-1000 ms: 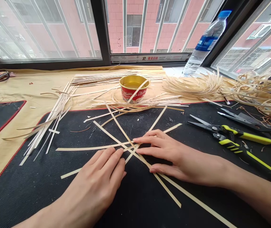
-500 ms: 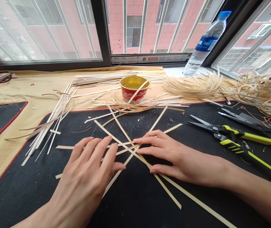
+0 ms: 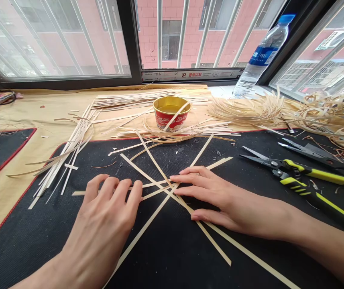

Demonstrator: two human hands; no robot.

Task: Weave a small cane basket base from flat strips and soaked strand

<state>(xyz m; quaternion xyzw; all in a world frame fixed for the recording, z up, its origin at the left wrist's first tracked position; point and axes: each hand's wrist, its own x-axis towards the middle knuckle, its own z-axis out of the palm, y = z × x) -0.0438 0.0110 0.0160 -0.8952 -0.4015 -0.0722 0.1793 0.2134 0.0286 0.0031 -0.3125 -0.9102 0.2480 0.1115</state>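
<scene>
Several pale, flat bamboo strips [image 3: 150, 218] cross one another in a star shape on the black mat [image 3: 172, 253]. My right hand [image 3: 214, 196] lies over the crossing with its fingers stretched out and apart, fingertips pressing the strips down. To the left, my left hand [image 3: 111, 216] is curled, knuckles up, around the left-hand strips. One strip end pokes out past its little-finger side, and two strips run from its forefinger side to the crossing. Its thumb and fingertips are hidden beneath the hand.
Yellow-and-black shears [image 3: 295, 172] lie at right, beside more cutting tools. Behind the mat stands a red and gold tub [image 3: 172, 116] with a strip in it. Loose strips [image 3: 66, 156] lie at left, coiled strips [image 3: 247, 108] at back right, near a water bottle [image 3: 263, 56].
My left hand has moved slightly left and its fingers have curled in around the strips. The left strip end has shifted down a little. My right hand has stayed in place.
</scene>
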